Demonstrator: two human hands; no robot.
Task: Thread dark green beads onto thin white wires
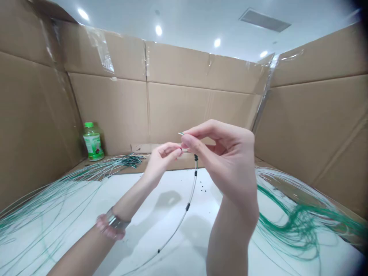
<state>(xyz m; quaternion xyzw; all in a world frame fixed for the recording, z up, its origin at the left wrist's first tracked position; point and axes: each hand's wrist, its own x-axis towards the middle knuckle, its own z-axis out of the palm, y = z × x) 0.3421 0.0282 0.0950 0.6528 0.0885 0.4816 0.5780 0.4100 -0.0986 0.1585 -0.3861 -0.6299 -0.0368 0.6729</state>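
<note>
Above the white work surface my right hand is closed in a pinch on thin wires, and a short white and green tip sticks out past its fingertips. My left hand is pinched just beside it, holding a small dark piece, seemingly a black bead or ring, largely hidden by the fingers. From below the right fingers a thin pale wire hangs in a curve to the front edge. Black bead-like pieces sit along it, bunched near the top and spaced further apart lower down.
Several tiny black pieces lie on the white surface. Loose green and white wires spread at left; coiled green wires lie at right. A green-capped bottle stands at back left. Cardboard walls enclose the back and sides.
</note>
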